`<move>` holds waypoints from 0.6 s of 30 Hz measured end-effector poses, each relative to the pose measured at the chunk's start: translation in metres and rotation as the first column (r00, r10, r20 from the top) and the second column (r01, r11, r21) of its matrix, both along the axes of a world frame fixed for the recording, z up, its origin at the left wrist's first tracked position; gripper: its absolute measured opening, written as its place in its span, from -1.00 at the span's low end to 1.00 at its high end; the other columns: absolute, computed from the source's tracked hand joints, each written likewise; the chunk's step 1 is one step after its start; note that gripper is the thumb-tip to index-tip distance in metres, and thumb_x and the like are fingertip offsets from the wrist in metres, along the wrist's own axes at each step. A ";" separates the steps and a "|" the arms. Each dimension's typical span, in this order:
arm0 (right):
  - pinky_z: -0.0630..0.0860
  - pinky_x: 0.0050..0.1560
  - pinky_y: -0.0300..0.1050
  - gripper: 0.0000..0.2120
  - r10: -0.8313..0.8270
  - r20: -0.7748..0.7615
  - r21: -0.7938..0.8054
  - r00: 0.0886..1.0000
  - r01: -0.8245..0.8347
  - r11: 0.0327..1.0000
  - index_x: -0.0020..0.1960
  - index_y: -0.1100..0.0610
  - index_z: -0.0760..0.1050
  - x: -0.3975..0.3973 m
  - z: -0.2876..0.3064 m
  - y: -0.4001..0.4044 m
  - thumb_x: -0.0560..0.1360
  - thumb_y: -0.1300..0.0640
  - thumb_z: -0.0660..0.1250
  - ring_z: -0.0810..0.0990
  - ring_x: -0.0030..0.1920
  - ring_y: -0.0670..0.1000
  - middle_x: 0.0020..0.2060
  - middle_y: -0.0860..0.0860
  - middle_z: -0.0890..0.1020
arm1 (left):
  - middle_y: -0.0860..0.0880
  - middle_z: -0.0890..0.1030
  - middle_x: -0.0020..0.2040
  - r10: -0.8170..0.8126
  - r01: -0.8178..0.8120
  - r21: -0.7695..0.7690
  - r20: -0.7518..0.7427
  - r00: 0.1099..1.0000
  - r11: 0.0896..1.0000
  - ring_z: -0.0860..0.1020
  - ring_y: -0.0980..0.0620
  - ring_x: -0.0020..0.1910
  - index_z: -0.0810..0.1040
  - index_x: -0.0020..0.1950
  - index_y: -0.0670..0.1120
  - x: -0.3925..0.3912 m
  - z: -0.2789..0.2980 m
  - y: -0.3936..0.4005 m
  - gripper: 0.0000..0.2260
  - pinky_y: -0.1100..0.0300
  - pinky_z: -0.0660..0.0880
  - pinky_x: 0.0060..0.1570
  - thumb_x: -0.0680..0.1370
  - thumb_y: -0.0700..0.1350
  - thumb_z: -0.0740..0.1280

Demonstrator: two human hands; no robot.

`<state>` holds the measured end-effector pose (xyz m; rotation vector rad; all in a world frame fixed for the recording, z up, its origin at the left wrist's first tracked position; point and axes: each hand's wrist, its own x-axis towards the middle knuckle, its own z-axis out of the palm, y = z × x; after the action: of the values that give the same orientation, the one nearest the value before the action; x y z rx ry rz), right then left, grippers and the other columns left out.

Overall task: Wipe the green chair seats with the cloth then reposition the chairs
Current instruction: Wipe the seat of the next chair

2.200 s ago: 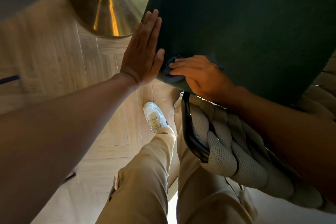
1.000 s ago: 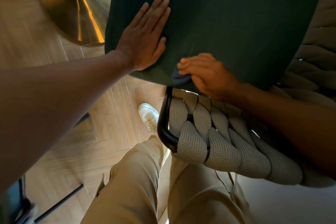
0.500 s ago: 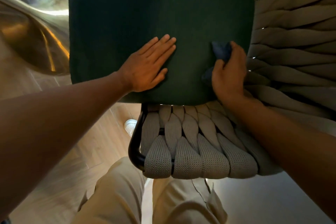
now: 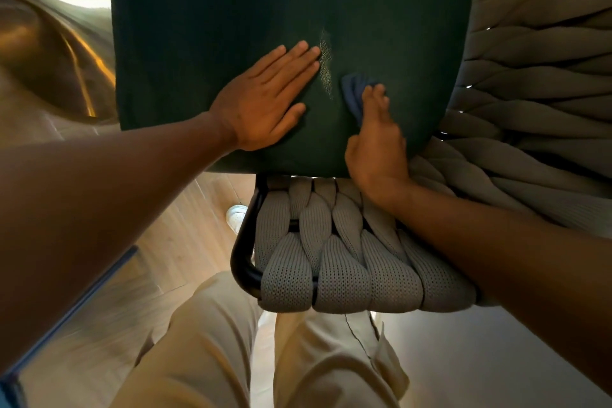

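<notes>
Green seat cushion (image 4: 231,10) fills the upper view; 2 hands on its near half. Left hand (image 4: 265,99) lies flat on the cushion, fingers straight, grasping nothing. Right hand (image 4: 376,142) just beside it, near the cushion's near edge, fingers curled round a dark blue cloth (image 4: 352,89) pressed against the fabric. Woven grey chair back (image 4: 331,262) sits below the cushion.

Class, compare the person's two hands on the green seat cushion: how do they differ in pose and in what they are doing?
The left hand lies flat, palm down, fingers straight; the right hand is turned on its edge. The left hand holds nothing; the right hand holds a dark blue cloth against the fabric. The left hand lies left of the pale mark; the right hand is right of it. Both rest on the green seat cushion.
</notes>
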<state>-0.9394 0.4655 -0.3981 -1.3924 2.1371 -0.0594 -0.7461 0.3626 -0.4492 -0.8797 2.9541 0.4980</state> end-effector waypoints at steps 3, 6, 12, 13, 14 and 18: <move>0.17 0.52 -0.02 -0.30 0.148 0.019 0.045 0.989 -0.149 0.988 0.63 0.19 0.09 -0.001 0.006 0.004 0.55 0.42 0.24 0.13 0.60 0.15 0.62 0.16 0.10 | -0.17 0.05 0.66 0.009 -0.009 0.056 0.001 1.000 0.998 -0.02 -0.08 0.65 0.04 0.66 -0.20 -0.001 0.002 0.000 -0.42 -0.03 -0.06 0.62 0.72 0.10 -0.09; 0.17 0.49 -0.05 -0.33 0.316 0.043 0.104 0.948 -0.319 0.942 0.63 0.18 0.08 0.001 0.014 0.007 0.57 0.40 0.21 0.11 0.61 0.12 0.63 0.14 0.09 | -0.17 0.05 0.66 0.008 -0.008 0.087 -0.006 1.000 0.996 -0.03 -0.08 0.65 0.06 0.65 -0.21 0.000 0.003 0.001 -0.43 -0.01 -0.09 0.62 0.72 0.08 -0.08; 0.29 0.43 0.10 -0.41 0.643 0.121 0.192 0.756 -0.653 0.732 0.57 0.17 0.22 -0.011 0.034 0.000 0.57 0.37 0.23 0.32 0.50 0.19 0.57 0.16 0.25 | -0.15 0.04 0.66 0.026 -0.028 0.222 0.012 1.000 0.975 -0.05 -0.08 0.65 0.07 0.65 -0.21 0.004 0.020 0.001 -0.39 -0.02 -0.10 0.62 0.70 0.15 -0.15; 0.29 0.42 0.10 -0.43 0.701 0.114 0.214 0.704 -0.706 0.674 0.57 0.16 0.24 -0.013 0.036 0.000 0.58 0.35 0.23 0.33 0.49 0.18 0.56 0.15 0.26 | -0.15 0.04 0.67 0.035 -0.039 0.250 0.020 0.999 0.967 -0.05 -0.07 0.65 0.06 0.65 -0.20 0.006 0.025 0.003 -0.38 0.00 -0.10 0.62 0.70 0.16 -0.16; 0.29 0.42 0.09 -0.46 0.747 0.095 0.231 0.658 -0.744 0.627 0.56 0.15 0.25 -0.014 0.039 -0.001 0.60 0.33 0.22 0.35 0.48 0.18 0.55 0.15 0.28 | -0.14 0.04 0.67 0.047 -0.053 0.271 0.030 0.998 0.961 -0.05 -0.06 0.65 0.07 0.65 -0.19 0.009 0.029 0.007 -0.37 0.01 -0.10 0.62 0.69 0.17 -0.16; 0.40 0.29 0.15 -0.63 0.932 0.126 0.243 0.339 -0.922 0.302 0.37 0.20 0.49 -0.021 0.034 -0.017 0.57 0.28 0.29 0.53 0.29 0.23 0.30 0.17 0.53 | -0.13 0.12 0.65 0.079 -0.099 0.325 0.071 0.994 0.941 0.02 -0.03 0.64 0.12 0.64 -0.16 0.024 0.046 0.037 -0.39 0.06 -0.09 0.61 0.69 0.16 -0.14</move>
<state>-0.9600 0.4484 -0.3636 -2.2317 0.9410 0.7126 -0.7219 0.3997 -0.4031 -0.9686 2.6741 0.9192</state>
